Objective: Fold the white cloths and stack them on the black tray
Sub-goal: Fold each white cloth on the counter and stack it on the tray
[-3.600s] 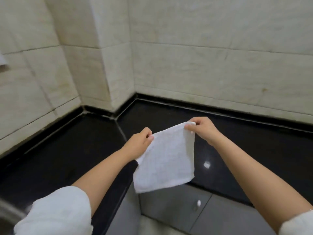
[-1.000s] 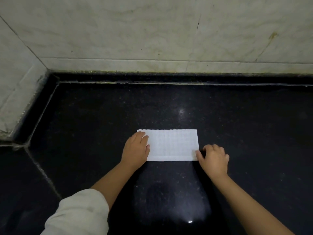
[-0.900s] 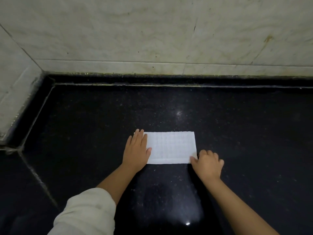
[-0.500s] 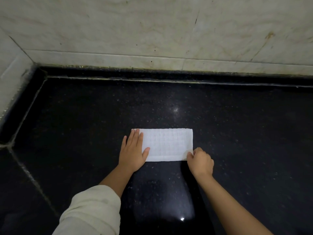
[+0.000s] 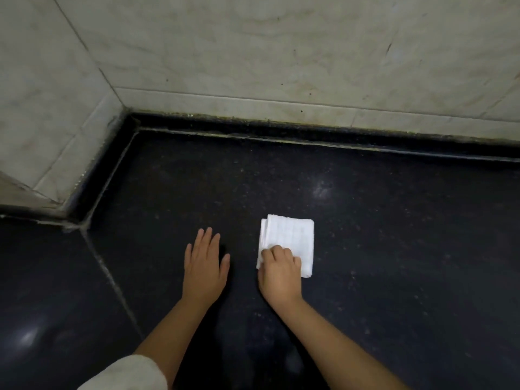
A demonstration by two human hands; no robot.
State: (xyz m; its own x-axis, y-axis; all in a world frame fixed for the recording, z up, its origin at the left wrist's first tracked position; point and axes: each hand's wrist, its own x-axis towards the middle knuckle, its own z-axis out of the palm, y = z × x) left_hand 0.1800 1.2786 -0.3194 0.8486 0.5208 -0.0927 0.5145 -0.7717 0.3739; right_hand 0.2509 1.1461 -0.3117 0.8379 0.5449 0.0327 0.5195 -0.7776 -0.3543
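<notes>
While right hand [image 5: 280,273] presses folded cloth [image 5: 292,239], left hand [image 5: 204,263] beside it on black counter [image 5: 394,249]

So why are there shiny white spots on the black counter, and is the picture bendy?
Head view: the pale blotches on the black counter, one at the far right and one at the near left, look like a light's glare on polished stone; the wide lens seems to bow the wall's base line; the white cloth looks sharp but bright, and its weave still shows.

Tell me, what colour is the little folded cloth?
White, with a faint grid weave. The folded cloth shows in the head view, against the black counter.
</notes>
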